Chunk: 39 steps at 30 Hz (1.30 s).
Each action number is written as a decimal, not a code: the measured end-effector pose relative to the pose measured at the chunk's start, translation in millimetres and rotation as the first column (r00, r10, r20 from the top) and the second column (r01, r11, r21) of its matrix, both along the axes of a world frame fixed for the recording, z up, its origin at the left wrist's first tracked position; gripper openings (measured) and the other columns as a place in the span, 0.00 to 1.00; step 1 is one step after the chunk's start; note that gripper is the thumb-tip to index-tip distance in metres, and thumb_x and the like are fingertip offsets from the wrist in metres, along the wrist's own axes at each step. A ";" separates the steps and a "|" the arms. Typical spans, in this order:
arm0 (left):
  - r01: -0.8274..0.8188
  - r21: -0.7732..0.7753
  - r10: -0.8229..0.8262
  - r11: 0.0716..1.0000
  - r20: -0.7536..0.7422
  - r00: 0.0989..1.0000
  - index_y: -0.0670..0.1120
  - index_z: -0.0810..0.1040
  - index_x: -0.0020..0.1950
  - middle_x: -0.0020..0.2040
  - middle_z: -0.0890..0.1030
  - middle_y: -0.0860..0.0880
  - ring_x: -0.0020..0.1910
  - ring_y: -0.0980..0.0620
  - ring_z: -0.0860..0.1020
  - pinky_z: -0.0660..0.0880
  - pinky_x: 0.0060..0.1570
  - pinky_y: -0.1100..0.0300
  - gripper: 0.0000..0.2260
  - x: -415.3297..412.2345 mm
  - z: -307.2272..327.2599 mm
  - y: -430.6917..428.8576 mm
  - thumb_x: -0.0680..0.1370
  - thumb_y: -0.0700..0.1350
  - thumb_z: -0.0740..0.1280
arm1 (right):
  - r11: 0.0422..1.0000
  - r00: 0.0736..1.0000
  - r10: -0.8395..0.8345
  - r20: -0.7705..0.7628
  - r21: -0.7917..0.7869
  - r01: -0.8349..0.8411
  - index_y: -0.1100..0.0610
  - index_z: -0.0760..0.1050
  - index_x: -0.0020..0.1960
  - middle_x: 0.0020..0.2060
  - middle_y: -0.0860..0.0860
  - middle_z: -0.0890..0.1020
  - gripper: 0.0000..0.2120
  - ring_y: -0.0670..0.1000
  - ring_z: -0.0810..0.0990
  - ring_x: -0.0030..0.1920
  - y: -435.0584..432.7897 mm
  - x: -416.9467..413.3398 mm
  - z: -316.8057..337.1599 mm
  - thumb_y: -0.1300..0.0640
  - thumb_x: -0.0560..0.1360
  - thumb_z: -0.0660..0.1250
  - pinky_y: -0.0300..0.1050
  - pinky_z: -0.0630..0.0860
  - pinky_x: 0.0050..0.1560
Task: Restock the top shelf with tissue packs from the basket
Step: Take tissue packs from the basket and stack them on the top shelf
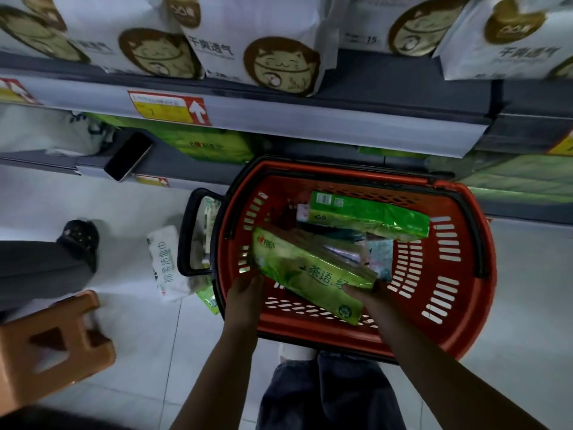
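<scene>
While left hand (245, 291) and right hand (361, 294) are gripping green tissue pack (307, 274) by near edge, just over red basket (465, 305), second green pack (369, 217) is lying inside; restocking is looking far from done

The near green plastic tissue pack (310, 280) says "茶语". The far white bag with a cat picture (248, 26) says "干爽透气". The far right white bag (362, 20) shows "15".

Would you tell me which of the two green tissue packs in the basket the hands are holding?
The nearer green pack, held between the left hand and right hand; the far pack lies untouched.
</scene>
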<state>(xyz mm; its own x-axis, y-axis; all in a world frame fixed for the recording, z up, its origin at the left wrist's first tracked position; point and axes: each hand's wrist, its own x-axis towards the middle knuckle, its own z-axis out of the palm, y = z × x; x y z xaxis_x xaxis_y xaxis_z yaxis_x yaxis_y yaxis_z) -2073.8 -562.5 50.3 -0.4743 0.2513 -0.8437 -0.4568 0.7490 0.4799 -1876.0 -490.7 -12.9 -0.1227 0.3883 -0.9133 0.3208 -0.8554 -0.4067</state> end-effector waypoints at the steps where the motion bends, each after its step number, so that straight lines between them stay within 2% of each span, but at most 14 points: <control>1: 0.000 0.005 0.000 1.000 -0.010 1.000 0.43 0.80 0.50 0.41 0.84 0.44 0.41 0.44 0.82 0.77 0.47 0.52 0.08 -2.0 0.4 1.3 0.81 0.40 0.60 | 1.000 1.000 -0.008 -0.014 0.008 0.008 0.57 0.53 0.76 0.75 0.56 0.61 0.36 0.59 0.62 0.72 -1.4 0.8 0.1 0.54 0.75 0.69 0.52 0.62 0.68; 3: 0.003 0.006 -0.003 1.000 -0.030 1.000 0.42 0.78 0.58 0.48 0.83 0.42 0.46 0.43 0.82 0.78 0.54 0.47 0.10 -4.9 1.6 2.8 0.80 0.42 0.62 | 0.999 1.000 -0.004 -0.031 0.045 0.005 0.53 0.56 0.75 0.74 0.55 0.63 0.36 0.57 0.65 0.71 -6.4 3.4 1.4 0.50 0.73 0.70 0.52 0.64 0.66; 5: 0.008 0.009 -0.008 1.000 -0.019 1.000 0.43 0.77 0.61 0.50 0.83 0.41 0.48 0.42 0.83 0.78 0.55 0.44 0.11 -5.2 5.9 5.8 0.80 0.44 0.63 | 0.995 0.999 -0.020 -0.038 0.093 0.023 0.51 0.62 0.73 0.71 0.53 0.69 0.33 0.56 0.70 0.68 -7.2 4.1 8.3 0.47 0.72 0.70 0.50 0.69 0.61; 8: 0.030 0.025 -0.030 0.999 -0.030 0.999 0.47 0.78 0.52 0.42 0.84 0.46 0.38 0.52 0.84 0.79 0.41 0.56 0.06 -6.6 13.1 8.7 0.80 0.41 0.62 | 0.988 0.995 -0.064 -0.074 0.136 0.074 0.51 0.69 0.68 0.65 0.52 0.75 0.26 0.55 0.76 0.61 -6.1 9.5 12.8 0.48 0.72 0.69 0.49 0.73 0.56; 10: 0.034 0.039 -0.033 0.999 -0.020 0.999 0.47 0.77 0.47 0.37 0.83 0.50 0.31 0.58 0.82 0.76 0.33 0.62 0.07 -10.2 15.3 8.8 0.80 0.39 0.61 | 0.987 0.993 -0.063 -0.102 0.141 0.077 0.46 0.72 0.64 0.61 0.50 0.79 0.24 0.54 0.79 0.57 -2.0 16.7 21.1 0.43 0.69 0.70 0.51 0.75 0.55; 13: 0.061 0.062 -0.059 0.996 -0.037 0.998 0.47 0.78 0.47 0.40 0.84 0.46 0.35 0.50 0.84 0.80 0.36 0.57 0.06 -13.6 22.5 12.0 0.80 0.41 0.62 | 0.987 0.990 -0.052 -0.130 0.147 0.071 0.40 0.77 0.56 0.53 0.47 0.84 0.27 0.53 0.84 0.50 8.2 37.1 33.3 0.33 0.60 0.73 0.54 0.77 0.55; 16: 0.077 0.109 -0.072 0.991 -0.051 0.996 0.46 0.78 0.58 0.49 0.84 0.44 0.44 0.44 0.84 0.82 0.40 0.52 0.11 -18.1 26.0 14.5 0.78 0.50 0.66 | 0.991 0.988 -0.081 -0.129 0.099 0.094 0.49 0.77 0.56 0.48 0.51 0.85 0.23 0.54 0.85 0.46 24.0 62.4 41.2 0.38 0.65 0.68 0.53 0.77 0.52; 19: 0.052 0.161 -0.056 0.986 0.022 0.998 0.44 0.76 0.64 0.56 0.82 0.41 0.52 0.40 0.83 0.80 0.50 0.43 0.23 -20.1 29.1 17.4 0.74 0.56 0.70 | 0.999 0.994 -0.013 -0.105 0.052 0.018 0.53 0.74 0.61 0.50 0.54 0.84 0.31 0.56 0.84 0.49 43.9 83.2 53.7 0.36 0.64 0.68 0.50 0.78 0.48; 22: 0.006 0.240 -0.050 0.971 0.176 0.983 0.42 0.74 0.66 0.59 0.80 0.38 0.57 0.37 0.80 0.76 0.56 0.37 0.25 -20.2 30.2 19.1 0.75 0.56 0.68 | 0.999 0.988 -0.030 -0.148 0.038 0.036 0.51 0.76 0.59 0.52 0.52 0.84 0.46 0.53 0.84 0.51 56.0 90.5 64.9 0.32 0.45 0.80 0.46 0.82 0.44; 24: -0.009 0.264 -0.059 0.964 0.247 0.967 0.41 0.74 0.66 0.60 0.80 0.38 0.58 0.38 0.79 0.76 0.56 0.39 0.24 -19.9 30.6 18.1 0.76 0.54 0.65 | 0.997 0.985 -0.040 -0.169 0.057 0.051 0.49 0.76 0.57 0.51 0.49 0.85 0.49 0.50 0.84 0.51 58.3 91.1 68.8 0.32 0.40 0.80 0.45 0.82 0.45; 27: -0.024 0.279 -0.056 0.960 0.273 0.960 0.40 0.76 0.63 0.59 0.81 0.38 0.57 0.38 0.80 0.78 0.55 0.45 0.21 -17.1 32.6 15.8 0.75 0.51 0.63 | 0.990 0.982 -0.048 -0.182 0.124 0.071 0.47 0.78 0.55 0.48 0.47 0.85 0.46 0.47 0.84 0.48 55.8 89.8 78.2 0.31 0.40 0.79 0.41 0.81 0.39; 33: -0.047 0.276 -0.029 0.960 0.265 0.964 0.40 0.76 0.62 0.58 0.81 0.39 0.56 0.40 0.81 0.80 0.52 0.48 0.19 -11.3 41.4 6.9 0.77 0.50 0.61 | 0.967 0.980 -0.092 -0.178 0.221 0.131 0.44 0.80 0.54 0.53 0.48 0.84 0.38 0.51 0.83 0.53 42.8 82.6 93.4 0.29 0.48 0.76 0.52 0.77 0.54; 37: -0.024 0.316 -0.063 0.948 0.263 0.963 0.41 0.75 0.65 0.61 0.79 0.38 0.60 0.38 0.78 0.77 0.56 0.44 0.25 -16.7 57.1 -4.8 0.75 0.55 0.65 | 0.959 0.979 -0.088 -0.183 0.249 0.133 0.44 0.81 0.54 0.53 0.50 0.84 0.37 0.53 0.82 0.55 43.4 76.9 113.2 0.28 0.49 0.75 0.60 0.74 0.61; 39: -0.018 0.326 -0.071 0.945 0.259 0.963 0.41 0.75 0.65 0.61 0.80 0.38 0.59 0.39 0.79 0.80 0.52 0.48 0.26 -20.6 68.6 -9.1 0.73 0.56 0.67 | 0.955 0.980 -0.056 -0.189 0.276 0.108 0.44 0.81 0.54 0.54 0.49 0.84 0.37 0.53 0.81 0.56 46.9 74.2 128.1 0.27 0.49 0.75 0.61 0.72 0.63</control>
